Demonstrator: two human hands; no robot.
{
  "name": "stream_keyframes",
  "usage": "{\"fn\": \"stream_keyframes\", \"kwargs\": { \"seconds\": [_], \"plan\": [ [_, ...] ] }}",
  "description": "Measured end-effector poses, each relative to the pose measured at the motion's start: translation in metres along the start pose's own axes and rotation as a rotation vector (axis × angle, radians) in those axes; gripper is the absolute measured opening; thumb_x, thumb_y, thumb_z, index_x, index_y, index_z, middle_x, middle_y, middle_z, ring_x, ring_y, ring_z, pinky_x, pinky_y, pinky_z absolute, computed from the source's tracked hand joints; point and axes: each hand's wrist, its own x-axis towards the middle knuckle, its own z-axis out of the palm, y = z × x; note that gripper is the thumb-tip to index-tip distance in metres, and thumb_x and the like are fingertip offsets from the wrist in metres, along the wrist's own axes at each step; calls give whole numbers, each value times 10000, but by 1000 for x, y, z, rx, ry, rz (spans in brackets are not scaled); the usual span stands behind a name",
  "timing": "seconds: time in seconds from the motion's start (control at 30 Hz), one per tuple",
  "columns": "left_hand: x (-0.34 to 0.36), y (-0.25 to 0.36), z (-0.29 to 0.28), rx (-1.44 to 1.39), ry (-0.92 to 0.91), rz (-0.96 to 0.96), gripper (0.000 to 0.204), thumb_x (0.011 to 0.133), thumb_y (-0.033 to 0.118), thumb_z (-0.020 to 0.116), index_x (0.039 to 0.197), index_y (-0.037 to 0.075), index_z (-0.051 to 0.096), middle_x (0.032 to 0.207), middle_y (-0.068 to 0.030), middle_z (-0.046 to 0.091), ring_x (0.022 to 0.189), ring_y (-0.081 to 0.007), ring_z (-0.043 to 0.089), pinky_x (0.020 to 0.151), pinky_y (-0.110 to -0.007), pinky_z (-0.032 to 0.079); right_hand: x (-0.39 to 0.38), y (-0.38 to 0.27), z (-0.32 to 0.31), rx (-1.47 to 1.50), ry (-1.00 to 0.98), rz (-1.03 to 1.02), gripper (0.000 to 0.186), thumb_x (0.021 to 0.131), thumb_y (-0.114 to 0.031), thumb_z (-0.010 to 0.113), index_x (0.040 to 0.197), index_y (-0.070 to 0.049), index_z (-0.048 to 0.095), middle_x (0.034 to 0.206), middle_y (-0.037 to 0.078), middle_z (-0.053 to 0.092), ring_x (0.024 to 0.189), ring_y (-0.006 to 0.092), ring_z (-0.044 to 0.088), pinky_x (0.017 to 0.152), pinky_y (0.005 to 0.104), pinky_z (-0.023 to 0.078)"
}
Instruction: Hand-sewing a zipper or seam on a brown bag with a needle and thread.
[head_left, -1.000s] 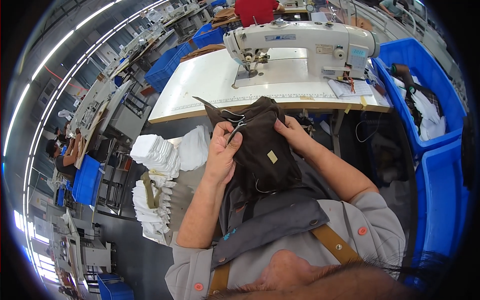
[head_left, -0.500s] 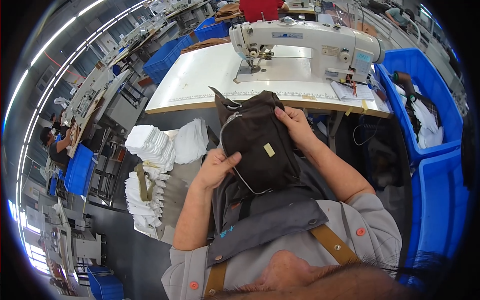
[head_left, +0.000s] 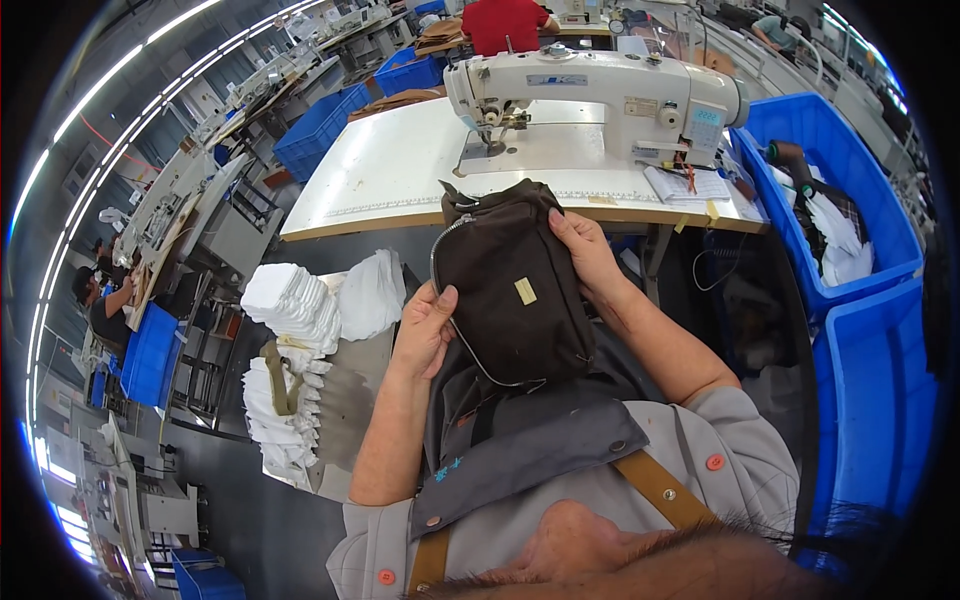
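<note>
A dark brown fabric zipper bag (head_left: 510,300) is held up in front of my lap. A silvery zipper runs down its left side and along the bottom, and a small pale yellow label sits on its face. My left hand (head_left: 425,335) pinches the left edge by the zipper, thumb on the front. On the upper right edge my right hand (head_left: 590,258) grips the fabric, thumb also in front. At the bag's top left corner a dark flap sticks up. The fingers behind the bag are hidden.
Ahead stands a white sewing machine (head_left: 590,100) on a white table (head_left: 380,170) with papers at its right. Stacked white fabric pieces (head_left: 290,310) with an olive strap lie on a surface at left. Blue bins (head_left: 880,350) line the right side. Other people sit at far workstations.
The bag has flattened and turned its face more toward me. My left thumb has shifted from the bag's face to the zipper edge; my right hand keeps its grip.
</note>
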Motion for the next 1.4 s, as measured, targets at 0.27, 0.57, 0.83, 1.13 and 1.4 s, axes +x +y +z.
{"fn": "stream_keyframes", "kwargs": {
  "seconds": [0.27,0.57,0.83,1.13,1.4],
  "plan": [
    [6,8,0,212,-44,57,503,838,269,803,1215,4,603,1107,-52,675,988,-102,638,872,-245,503,-3,-14,3,-26,-59,-89,327,1012,-262,565,1102,37,662,1010,97,719,861,136,686,780,263,553],
    [24,10,16,-238,-84,-156,461,1004,367,557,1255,-18,591,1239,-117,641,1102,-207,640,1012,-343,476,-2,-14,9,-466,-355,-42,443,979,-285,628,1279,38,582,1171,74,656,1090,117,569,959,289,459],
    [7,-28,26,61,-253,-32,389,1006,246,588,1341,50,563,1288,-14,606,1182,-113,534,1013,-308,428,6,-26,25,-599,-351,-90,878,831,-502,729,1455,-5,363,1363,155,500,1274,219,469,1093,336,341],
    [8,-47,16,444,-266,-135,451,971,326,645,1296,20,585,1226,-38,630,1118,-117,556,990,-299,439,32,-27,35,-632,-417,107,857,758,-419,757,1430,-7,419,1378,137,495,1292,220,459,1117,331,304],
    [25,-59,-5,26,-301,-279,626,893,220,715,1401,-38,455,1376,-80,533,1231,-156,506,1071,-334,387,61,-1,12,-536,-409,153,837,760,-371,741,1436,1,419,1373,131,513,1278,212,473,1114,334,312]
  ]
}}
